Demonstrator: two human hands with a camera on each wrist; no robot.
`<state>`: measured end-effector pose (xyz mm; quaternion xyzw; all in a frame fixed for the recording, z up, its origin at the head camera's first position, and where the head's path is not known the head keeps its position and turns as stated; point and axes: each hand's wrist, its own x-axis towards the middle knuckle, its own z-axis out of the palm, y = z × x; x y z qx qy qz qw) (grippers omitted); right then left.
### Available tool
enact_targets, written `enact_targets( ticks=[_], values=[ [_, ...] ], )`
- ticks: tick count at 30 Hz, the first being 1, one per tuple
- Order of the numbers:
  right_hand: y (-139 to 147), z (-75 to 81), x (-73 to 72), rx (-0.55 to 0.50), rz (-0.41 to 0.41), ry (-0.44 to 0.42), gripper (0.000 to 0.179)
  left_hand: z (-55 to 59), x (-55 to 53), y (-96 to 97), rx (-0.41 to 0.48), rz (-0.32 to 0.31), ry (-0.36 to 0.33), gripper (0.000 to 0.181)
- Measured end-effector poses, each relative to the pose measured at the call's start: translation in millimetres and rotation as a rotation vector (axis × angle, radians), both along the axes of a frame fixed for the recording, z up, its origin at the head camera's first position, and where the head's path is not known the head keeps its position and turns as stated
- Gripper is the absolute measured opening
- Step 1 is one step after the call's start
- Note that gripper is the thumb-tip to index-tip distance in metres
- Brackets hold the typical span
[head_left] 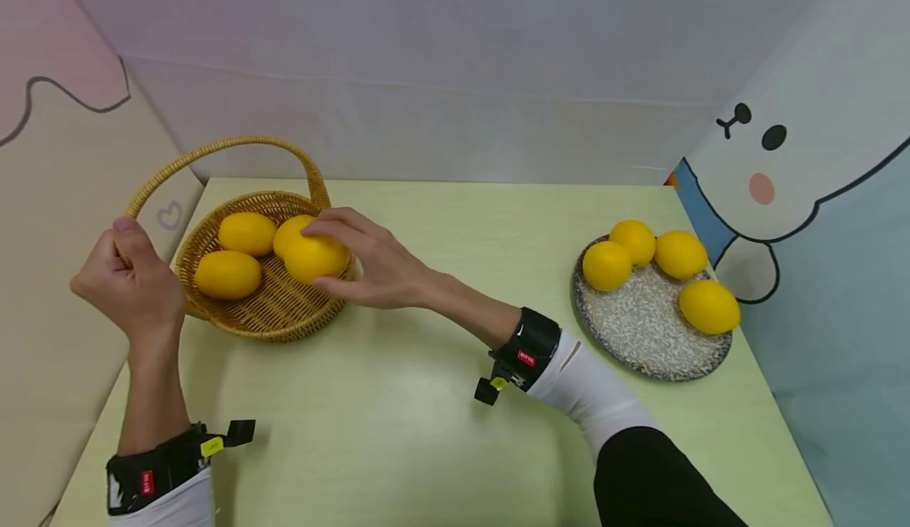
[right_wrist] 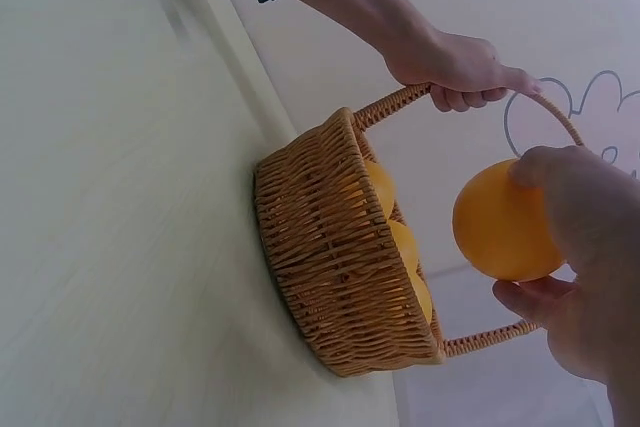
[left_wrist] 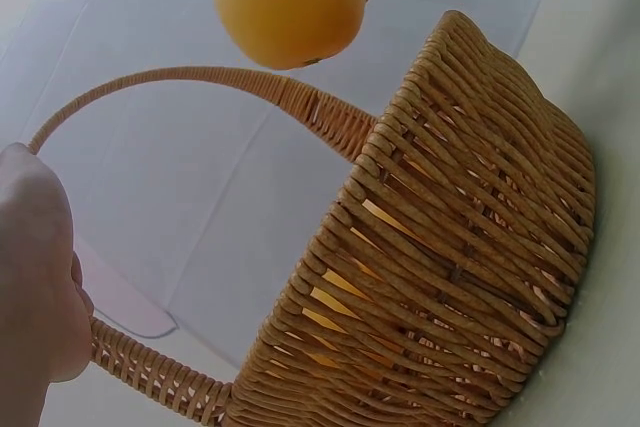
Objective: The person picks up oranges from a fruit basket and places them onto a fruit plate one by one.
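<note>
My left hand (head_left: 138, 278) grips the arched handle of a wicker basket (head_left: 284, 325), seen at the left in the head view. Over the basket's right side, my right hand (head_left: 377, 262) holds a yellow lemon (head_left: 316, 258) between thumb and fingers. That lemon (right_wrist: 505, 222) is above the rim in the right wrist view, clear of the woven wall. Inside the basket lie a lemon (head_left: 227, 274) at the front, a second lemon (head_left: 247, 233) behind it, and a third lemon (head_left: 287, 231) partly hidden by the held one. The left wrist view shows the held lemon (left_wrist: 290, 2) from below.
A round speckled grey plate (head_left: 647, 345) stands on the right of the pale table (head_left: 426, 432), with several lemons along its back and right edge. White wall sheeting (head_left: 462, 140) rises behind the table, and a cartoon-printed panel (head_left: 817, 156) borders the right side.
</note>
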<state>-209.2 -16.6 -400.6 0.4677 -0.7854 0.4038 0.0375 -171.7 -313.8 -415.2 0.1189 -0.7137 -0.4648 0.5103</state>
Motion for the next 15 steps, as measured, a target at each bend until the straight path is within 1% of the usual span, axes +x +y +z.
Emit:
enact_targets(
  ticks=[8,15],
  values=[
    [23.7,-5.8,0.6,-0.041,-0.047,-0.014,0.06,-2.7,-0.9,-3.2,-0.006,0.009,-0.006,0.059],
    [45.4,-11.9,0.6,-0.074,-0.089,-0.001,0.059,1.1,0.5,1.1,0.002,0.008,-0.005,0.059]
  ],
)
